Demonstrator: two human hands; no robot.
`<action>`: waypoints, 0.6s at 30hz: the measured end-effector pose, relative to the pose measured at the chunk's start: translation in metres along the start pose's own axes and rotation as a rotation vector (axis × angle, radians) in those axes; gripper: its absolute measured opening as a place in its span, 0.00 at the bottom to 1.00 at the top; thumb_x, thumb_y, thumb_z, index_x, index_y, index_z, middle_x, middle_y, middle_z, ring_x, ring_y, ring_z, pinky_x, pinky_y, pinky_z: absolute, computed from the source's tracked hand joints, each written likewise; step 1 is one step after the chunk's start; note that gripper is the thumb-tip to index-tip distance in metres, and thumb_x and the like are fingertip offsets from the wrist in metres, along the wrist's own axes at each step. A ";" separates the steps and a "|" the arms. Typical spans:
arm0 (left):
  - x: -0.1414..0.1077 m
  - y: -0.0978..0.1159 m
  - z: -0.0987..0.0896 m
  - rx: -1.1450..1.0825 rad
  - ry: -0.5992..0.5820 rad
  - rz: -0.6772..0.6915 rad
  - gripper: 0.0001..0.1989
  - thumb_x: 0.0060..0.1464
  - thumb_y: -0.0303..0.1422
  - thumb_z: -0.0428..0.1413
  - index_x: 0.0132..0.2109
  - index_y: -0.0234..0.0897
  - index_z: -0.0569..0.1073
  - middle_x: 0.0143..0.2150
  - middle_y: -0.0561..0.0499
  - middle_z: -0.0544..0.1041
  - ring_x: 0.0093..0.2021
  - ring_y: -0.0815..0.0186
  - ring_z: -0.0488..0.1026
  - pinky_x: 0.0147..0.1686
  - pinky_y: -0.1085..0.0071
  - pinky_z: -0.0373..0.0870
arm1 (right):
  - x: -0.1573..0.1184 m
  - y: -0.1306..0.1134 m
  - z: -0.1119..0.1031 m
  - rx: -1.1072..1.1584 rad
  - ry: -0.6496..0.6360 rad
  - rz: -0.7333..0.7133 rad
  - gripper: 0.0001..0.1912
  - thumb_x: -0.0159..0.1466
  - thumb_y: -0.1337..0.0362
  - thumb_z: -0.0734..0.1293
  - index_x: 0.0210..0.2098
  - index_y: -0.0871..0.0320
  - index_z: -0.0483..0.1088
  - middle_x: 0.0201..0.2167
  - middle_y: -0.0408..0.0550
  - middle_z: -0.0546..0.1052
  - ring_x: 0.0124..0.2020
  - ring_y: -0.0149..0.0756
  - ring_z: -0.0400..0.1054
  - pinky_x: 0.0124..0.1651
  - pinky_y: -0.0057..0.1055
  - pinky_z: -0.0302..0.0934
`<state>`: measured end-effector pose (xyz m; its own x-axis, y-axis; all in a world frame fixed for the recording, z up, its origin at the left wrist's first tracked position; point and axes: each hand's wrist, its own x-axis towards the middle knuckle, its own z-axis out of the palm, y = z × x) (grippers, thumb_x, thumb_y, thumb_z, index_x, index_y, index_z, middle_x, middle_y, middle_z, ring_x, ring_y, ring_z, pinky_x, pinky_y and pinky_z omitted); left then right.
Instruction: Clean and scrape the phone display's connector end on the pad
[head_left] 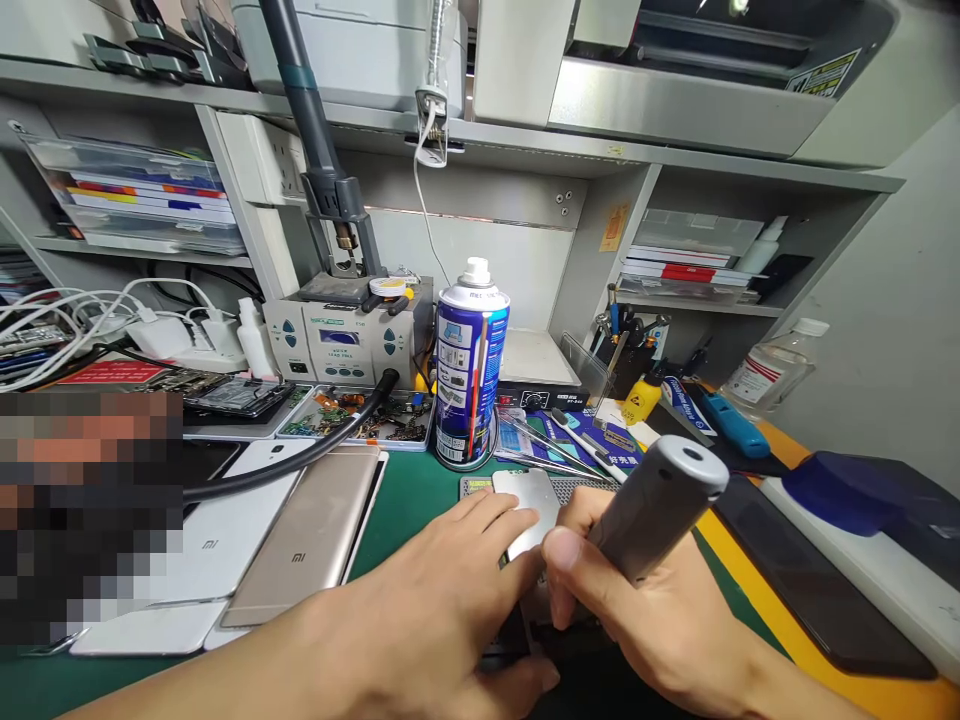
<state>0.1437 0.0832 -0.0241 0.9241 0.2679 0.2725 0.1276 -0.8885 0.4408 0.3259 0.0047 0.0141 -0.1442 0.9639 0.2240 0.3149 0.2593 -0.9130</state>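
A silver metal phone part (531, 500) lies low in the middle, on a grey perforated plate (581, 490). My left hand (457, 575) grips it from the left, fingers across its face and the thumb lower down near its near end. My right hand (645, 600) is closed round a thick grey electric screwdriver (656, 510), which tilts with its round back end up towards me. The driver's tip is hidden behind my right fingers. Both hands cover much of the phone part's near end.
A blue spray can (472, 370) stands just beyond the hands. Phone back covers (300, 550) and a black hose (315, 450) lie left, before the hot-air station (345, 340). Tweezers (559, 450) lie behind. At right are a dark phone-like panel (817, 580) and a clear bottle (776, 370).
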 end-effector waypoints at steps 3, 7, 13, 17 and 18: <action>-0.001 -0.001 0.000 0.004 0.001 0.003 0.17 0.56 0.38 0.65 0.49 0.42 0.70 0.52 0.47 0.70 0.54 0.52 0.68 0.59 0.54 0.68 | 0.001 0.000 0.000 0.011 -0.005 -0.005 0.33 0.73 0.38 0.64 0.22 0.55 0.61 0.20 0.41 0.68 0.22 0.29 0.60 0.25 0.28 0.55; -0.001 0.000 0.000 0.005 0.000 -0.017 0.17 0.56 0.39 0.65 0.49 0.43 0.70 0.54 0.46 0.71 0.56 0.50 0.68 0.61 0.52 0.69 | 0.002 0.001 0.001 0.023 -0.013 -0.005 0.33 0.74 0.38 0.64 0.23 0.55 0.61 0.21 0.41 0.68 0.22 0.29 0.59 0.25 0.28 0.55; -0.001 0.001 -0.001 0.015 0.000 -0.031 0.19 0.56 0.41 0.65 0.52 0.44 0.71 0.56 0.44 0.71 0.58 0.48 0.68 0.63 0.48 0.68 | 0.001 0.004 0.001 0.021 -0.006 0.015 0.32 0.73 0.37 0.63 0.24 0.55 0.62 0.20 0.40 0.67 0.22 0.30 0.58 0.24 0.29 0.53; 0.000 0.000 -0.001 0.006 -0.027 -0.038 0.20 0.55 0.41 0.65 0.52 0.44 0.72 0.55 0.44 0.72 0.57 0.48 0.69 0.63 0.48 0.69 | 0.002 0.006 0.000 0.005 -0.004 0.020 0.32 0.75 0.38 0.62 0.24 0.54 0.58 0.21 0.43 0.70 0.24 0.31 0.62 0.28 0.30 0.56; 0.000 0.000 -0.001 0.006 -0.033 -0.041 0.20 0.55 0.41 0.65 0.53 0.44 0.72 0.55 0.44 0.72 0.57 0.48 0.69 0.63 0.47 0.69 | 0.003 0.006 0.000 0.011 -0.008 0.026 0.32 0.75 0.40 0.62 0.23 0.54 0.58 0.22 0.43 0.71 0.25 0.32 0.63 0.29 0.30 0.57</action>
<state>0.1437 0.0836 -0.0236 0.9293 0.2918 0.2263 0.1675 -0.8793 0.4459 0.3278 0.0088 0.0089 -0.1437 0.9697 0.1977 0.3084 0.2337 -0.9221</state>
